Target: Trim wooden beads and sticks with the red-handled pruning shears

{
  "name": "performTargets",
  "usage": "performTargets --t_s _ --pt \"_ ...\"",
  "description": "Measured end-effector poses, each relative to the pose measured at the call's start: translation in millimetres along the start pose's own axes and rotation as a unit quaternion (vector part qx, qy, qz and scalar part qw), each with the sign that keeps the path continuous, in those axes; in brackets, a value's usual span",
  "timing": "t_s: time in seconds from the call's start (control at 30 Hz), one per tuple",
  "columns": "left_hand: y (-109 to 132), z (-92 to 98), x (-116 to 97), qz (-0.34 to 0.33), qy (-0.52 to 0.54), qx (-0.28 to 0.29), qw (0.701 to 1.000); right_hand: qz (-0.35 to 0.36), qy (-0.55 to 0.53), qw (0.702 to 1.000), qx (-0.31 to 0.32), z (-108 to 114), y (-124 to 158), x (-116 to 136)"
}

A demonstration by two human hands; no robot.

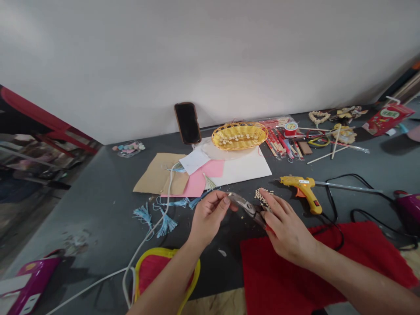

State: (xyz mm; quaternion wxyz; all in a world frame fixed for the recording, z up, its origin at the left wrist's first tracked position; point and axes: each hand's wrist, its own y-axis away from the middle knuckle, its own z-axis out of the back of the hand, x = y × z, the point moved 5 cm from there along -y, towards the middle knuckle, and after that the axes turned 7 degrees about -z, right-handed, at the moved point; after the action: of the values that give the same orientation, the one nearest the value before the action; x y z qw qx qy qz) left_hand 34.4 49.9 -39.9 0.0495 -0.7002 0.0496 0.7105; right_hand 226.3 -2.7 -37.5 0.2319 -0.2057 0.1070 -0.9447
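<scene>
My right hand [286,229] grips the dark handle end of a pair of steel pliers [246,204], which slant up and left. My left hand [208,216] pinches the pliers' tip between thumb and fingers. Whether something small sits in the jaws is hidden. Just above my right fingers lies a small pile of wooden beads [263,195] on the grey tabletop [98,210]. To the right of them rests a yellow hot glue gun [301,189].
Blue tassels [166,224] and a white cord [154,232] lie left of my hands. Beyond are kraft, pink and white papers [197,177], a wicker basket [239,135], a phone [187,123] against the wall and red-striped sticks [278,142]. Red felt [315,271] lies below.
</scene>
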Motion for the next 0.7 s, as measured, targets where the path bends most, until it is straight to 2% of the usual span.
performTargets --t_s 0.3,0.57,0.7 --pt "-2.1 0.2 -2.0 -0.004 -0.020 -0.003 1.000 0.004 0.006 1.000 0.008 -5.5 1.2 0.6" --pt "-1.0 0.8 -3.9 -0.011 -0.044 -0.008 0.999 0.033 -0.022 0.999 -0.018 -0.7 -2.4 5.6" --pt "-1.8 0.3 -3.9 -0.016 -0.052 -0.009 0.998 0.001 -0.066 0.997 -0.027 -0.2 -2.6 0.9"
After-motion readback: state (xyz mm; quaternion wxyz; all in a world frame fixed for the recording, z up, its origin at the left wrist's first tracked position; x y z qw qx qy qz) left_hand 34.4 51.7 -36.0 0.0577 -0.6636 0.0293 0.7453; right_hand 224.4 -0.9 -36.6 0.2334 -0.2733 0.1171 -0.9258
